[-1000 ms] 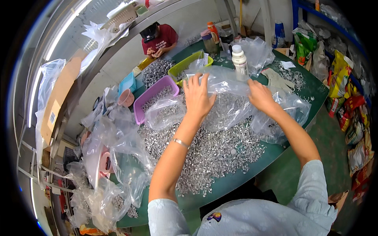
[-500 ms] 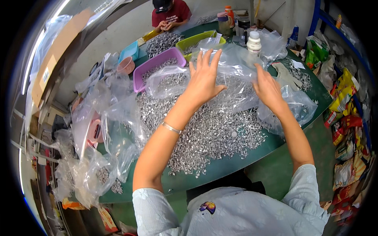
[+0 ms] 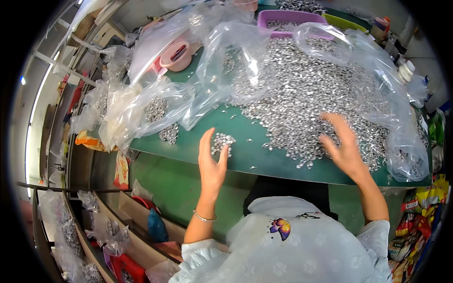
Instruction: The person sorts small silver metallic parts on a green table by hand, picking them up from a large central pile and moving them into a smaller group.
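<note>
A broad heap of small shiny metal pieces (image 3: 297, 89) covers much of the green table (image 3: 188, 153). My left hand (image 3: 212, 165) is at the front of the table, thumb and fingers apart around a little cluster of pale round pieces (image 3: 222, 140); whether it touches them I cannot tell. Over the front right part of the heap is my right hand (image 3: 347, 148), slightly blurred, its fingers spread with nothing visible in them. A large clear plastic bag (image 3: 377, 99) lies along the heap's right side.
Clear bags (image 3: 172, 101), some with metal pieces, spread over the table's left side near a pink basin (image 3: 177, 61). A purple bin (image 3: 295, 23) and a white bottle (image 3: 406, 70) stand farther back. Below left are partitioned shelves (image 3: 127, 210); colourful packets (image 3: 415, 221) lie at right.
The view has swung left. Both hands have come away from the clear bag toward the table's front: the left beside the pale cluster, the right over the heap.
</note>
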### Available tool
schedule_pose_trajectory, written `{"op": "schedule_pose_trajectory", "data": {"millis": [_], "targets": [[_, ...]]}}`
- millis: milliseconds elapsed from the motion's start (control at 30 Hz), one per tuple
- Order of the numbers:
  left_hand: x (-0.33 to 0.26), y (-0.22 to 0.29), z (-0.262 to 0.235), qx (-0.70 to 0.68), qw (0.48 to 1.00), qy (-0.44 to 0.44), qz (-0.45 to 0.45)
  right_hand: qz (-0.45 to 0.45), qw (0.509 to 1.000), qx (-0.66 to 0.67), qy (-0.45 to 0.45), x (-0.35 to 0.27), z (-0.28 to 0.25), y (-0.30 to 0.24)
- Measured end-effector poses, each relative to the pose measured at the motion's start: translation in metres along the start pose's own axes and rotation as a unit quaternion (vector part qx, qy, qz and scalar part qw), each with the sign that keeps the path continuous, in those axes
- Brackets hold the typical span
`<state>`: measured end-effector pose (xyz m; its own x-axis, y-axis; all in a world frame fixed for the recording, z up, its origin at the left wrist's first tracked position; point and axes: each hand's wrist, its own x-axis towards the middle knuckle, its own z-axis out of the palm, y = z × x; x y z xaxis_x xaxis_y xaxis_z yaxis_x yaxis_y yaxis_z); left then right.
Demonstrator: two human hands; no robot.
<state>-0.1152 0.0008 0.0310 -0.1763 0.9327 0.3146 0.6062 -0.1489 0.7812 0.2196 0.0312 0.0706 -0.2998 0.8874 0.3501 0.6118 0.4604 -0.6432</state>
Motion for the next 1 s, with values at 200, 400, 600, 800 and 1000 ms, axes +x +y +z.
{"op": "schedule_pose_trajectory", "data": {"millis": [200, 400, 600, 800, 1000], "targets": [[-0.032, -0.044, 0.028, -0.127, 0.962, 0.236, -0.059, 0.030, 0.932, 0.316, -0.176, 0.031, 0.142, -0.040], [-0.101, -0.063, 0.041, -0.597, 0.724, 0.146, -0.314, -0.129, 0.984, 0.051, -0.113, 0.057, 0.185, -0.067], [-0.118, -0.081, 0.047, -0.608, 0.603, -0.121, -0.501, -0.206, 0.954, -0.091, -0.198, 0.016, 0.151, -0.045], [-0.107, -0.089, 0.046, -0.636, 0.541, -0.213, -0.507, -0.146, 0.953, -0.266, -0.026, 0.048, 0.156, -0.017], [-0.070, -0.106, 0.033, -0.644, 0.503, -0.312, -0.485, -0.170, 0.969, 0.008, -0.180, 0.068, 0.198, -0.062]]}}
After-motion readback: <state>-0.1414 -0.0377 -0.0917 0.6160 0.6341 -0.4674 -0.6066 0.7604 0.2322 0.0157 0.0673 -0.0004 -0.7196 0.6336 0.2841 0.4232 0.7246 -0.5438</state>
